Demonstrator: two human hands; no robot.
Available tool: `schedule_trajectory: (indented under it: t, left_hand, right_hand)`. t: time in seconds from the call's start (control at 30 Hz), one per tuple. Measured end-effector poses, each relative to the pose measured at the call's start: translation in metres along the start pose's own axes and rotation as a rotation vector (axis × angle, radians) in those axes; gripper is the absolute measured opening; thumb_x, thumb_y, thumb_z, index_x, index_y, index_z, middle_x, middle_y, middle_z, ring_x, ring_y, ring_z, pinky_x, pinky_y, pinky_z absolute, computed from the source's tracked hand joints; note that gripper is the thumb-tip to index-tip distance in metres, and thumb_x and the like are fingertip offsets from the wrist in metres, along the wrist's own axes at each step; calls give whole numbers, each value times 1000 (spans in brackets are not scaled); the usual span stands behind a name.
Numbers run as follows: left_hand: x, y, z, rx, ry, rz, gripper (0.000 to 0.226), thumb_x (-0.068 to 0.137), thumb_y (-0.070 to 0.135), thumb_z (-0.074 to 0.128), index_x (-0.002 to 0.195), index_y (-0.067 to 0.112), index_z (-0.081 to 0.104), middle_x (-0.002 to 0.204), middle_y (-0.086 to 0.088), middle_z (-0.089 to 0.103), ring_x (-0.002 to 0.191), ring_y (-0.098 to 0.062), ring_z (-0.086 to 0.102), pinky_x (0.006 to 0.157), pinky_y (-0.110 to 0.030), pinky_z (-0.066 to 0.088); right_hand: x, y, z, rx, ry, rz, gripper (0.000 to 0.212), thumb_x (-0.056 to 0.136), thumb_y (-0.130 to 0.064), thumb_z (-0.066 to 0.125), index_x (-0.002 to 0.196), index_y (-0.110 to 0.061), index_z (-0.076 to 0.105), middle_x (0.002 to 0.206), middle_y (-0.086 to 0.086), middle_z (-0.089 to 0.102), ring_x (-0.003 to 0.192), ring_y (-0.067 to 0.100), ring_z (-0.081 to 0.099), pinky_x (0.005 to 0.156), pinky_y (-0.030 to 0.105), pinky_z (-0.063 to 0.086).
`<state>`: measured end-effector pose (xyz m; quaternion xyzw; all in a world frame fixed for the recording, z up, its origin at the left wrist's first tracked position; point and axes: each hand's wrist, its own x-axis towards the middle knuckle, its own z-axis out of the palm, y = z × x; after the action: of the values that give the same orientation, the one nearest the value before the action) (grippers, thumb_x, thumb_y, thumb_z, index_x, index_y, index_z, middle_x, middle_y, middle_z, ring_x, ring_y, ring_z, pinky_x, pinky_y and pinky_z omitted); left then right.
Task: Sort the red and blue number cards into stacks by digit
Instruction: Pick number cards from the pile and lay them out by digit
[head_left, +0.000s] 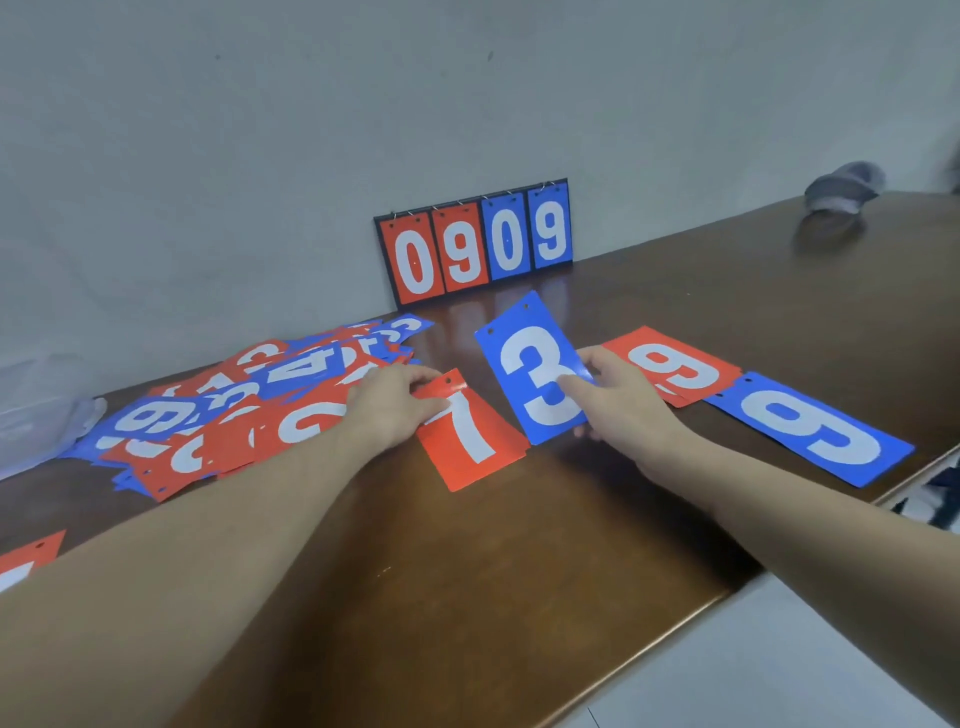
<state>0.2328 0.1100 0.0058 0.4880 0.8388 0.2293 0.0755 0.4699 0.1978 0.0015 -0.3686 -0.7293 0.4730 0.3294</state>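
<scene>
The person is leaning over the brown table (519, 545) with both arms out. The left hand (395, 405) pinches the top corner of a red 7 card (470, 434), which lies on the wood near the middle. The right hand (618, 400) holds a blue 3 card (537, 366) by its right edge, thumb across the face and fingers under; the card looks raised and tilted, its lower end close to the 7.

At about nine o'clock from the hands lies the loose pile of cards (218, 410), red and blue mixed and overlapping. At about three o'clock are the laid-out ones: a red 9 card (675, 371), apparently with another card beneath it, and beside it a blue 6 card (815, 428) that could equally be a 9 seen from the other side. At twelve o'clock, against the wall, stands a small scoreboard (475, 241) showing 0909.

To my eye the 3 has no stack yet, so it wants its own clear spot, perhaps toward twelve o'clock of the 7, set down flat and well apart from its neighbours. I would keep the 7 pinned so the 3 does not slide over it. The digits should all face one way, since 6 and 9 are easily mistaken.
</scene>
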Motion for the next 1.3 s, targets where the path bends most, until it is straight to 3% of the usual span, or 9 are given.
schedule_trajectory:
  t: [0.13, 0.27, 0.43, 0.6, 0.7, 0.87, 1.03, 1.1, 1.3]
  left_hand:
    - [1, 1, 1, 71, 69, 9, 48, 88, 49, 70, 133, 36, 59, 142, 4, 53, 132, -23, 45, 107, -48, 34]
    - [-9, -14, -6, -100, 126, 20, 38, 88, 39, 73, 124, 33, 63, 127, 6, 62, 119, -20, 55, 105, -49, 43]
    - [-49, -51, -32, -231, 170, 12, 15, 95, 25, 66, 104, 36, 61, 106, 13, 63, 99, -8, 58, 82, -21, 48]
    - [-105, -105, -70, -284, 238, -33, 18, 95, 22, 67, 110, 30, 62, 107, 11, 65, 99, -5, 59, 74, -9, 41]
    - [-144, -135, -94, -322, 286, -66, 23, 93, 16, 66, 110, 32, 60, 104, 10, 66, 97, -4, 62, 77, -9, 43]
    - [-208, -181, -134, -345, 380, -132, 24, 92, 8, 65, 105, 28, 63, 104, 9, 69, 97, -4, 64, 91, -20, 49]
    - [-273, -223, -166, -313, 485, -192, 27, 92, 12, 67, 96, 38, 59, 101, 17, 66, 84, 13, 60, 75, -2, 43]
    - [-297, -239, -176, -307, 527, -231, 26, 93, 12, 66, 97, 37, 60, 99, 14, 67, 84, 9, 61, 72, -4, 45]
    - [-353, -268, -196, -291, 600, -330, 20, 96, 15, 63, 104, 33, 62, 102, 9, 66, 96, -8, 61, 73, -13, 46]
  right_hand:
    - [1, -7, 5, -7, -64, 24, 13, 100, -28, 57, 109, -19, 60, 107, -4, 69, 76, 9, 66, 55, 24, 49]
    - [-2, -19, 24, -46, -139, 33, 12, 98, -27, 60, 107, -18, 59, 106, -6, 68, 81, 7, 65, 53, 20, 50]
    - [-9, -41, 71, 97, -313, 99, 32, 88, -8, 71, 111, -18, 51, 111, 2, 72, 95, 20, 74, 82, 46, 62]
    - [-33, -67, 132, 42, -532, 109, 76, 82, 0, 73, 138, -33, 33, 119, -1, 68, 104, 21, 70, 73, 36, 62]
    - [-52, -87, 168, -6, -628, 94, 66, 89, -9, 64, 143, -35, 36, 125, -6, 64, 110, 19, 66, 73, 34, 59]
    - [-85, -119, 232, -121, -659, 83, 3, 97, -30, 49, 98, -29, 52, 111, -3, 62, 102, 19, 61, 71, 32, 45]
    - [-124, -146, 286, -54, -789, 11, 28, 94, -24, 61, 66, -24, 59, 80, -6, 60, 81, 21, 53, 70, 32, 40]
    - [-140, -157, 302, 15, -876, 19, 8, 93, -15, 63, 87, -20, 68, 95, 0, 72, 84, 24, 64, 72, 36, 51]
    - [-190, -176, 338, 104, -1009, 71, 76, 84, 11, 68, 136, -30, 31, 120, 13, 64, 90, 24, 72, 70, 33, 62]
